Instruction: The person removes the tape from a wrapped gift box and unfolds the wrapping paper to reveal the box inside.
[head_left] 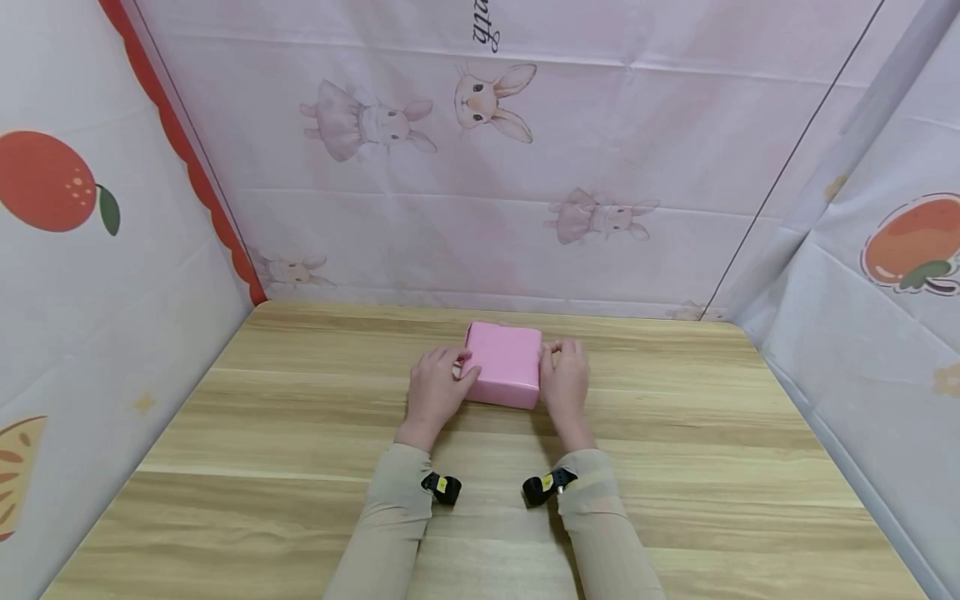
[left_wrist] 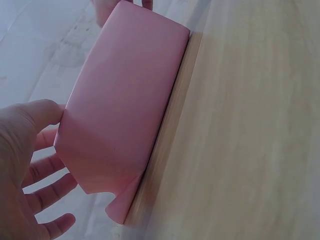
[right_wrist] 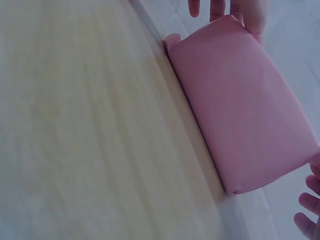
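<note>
A pink paper-wrapped box (head_left: 504, 358) rests on the wooden table, towards its back edge. At its left end my left hand (head_left: 437, 390) pinches the edge between thumb and forefinger, while the other fingers spread loosely beside it in the left wrist view. Low on that same end, a loose paper flap (left_wrist: 122, 202) curls outward. My right hand (head_left: 566, 379) holds the box's right end with curled fingers. Only some of its fingers (right_wrist: 310, 202) show at the right wrist view's edge, and the exact contact there is hidden.
Around the box lies the wood-grain table (head_left: 300, 467). Behind it hangs a pink cloth (head_left: 420, 242) printed with rabbits. White fruit-print cloths stand at the left (head_left: 90, 317) and right (head_left: 862, 350). Each wrist wears a black strapped camera.
</note>
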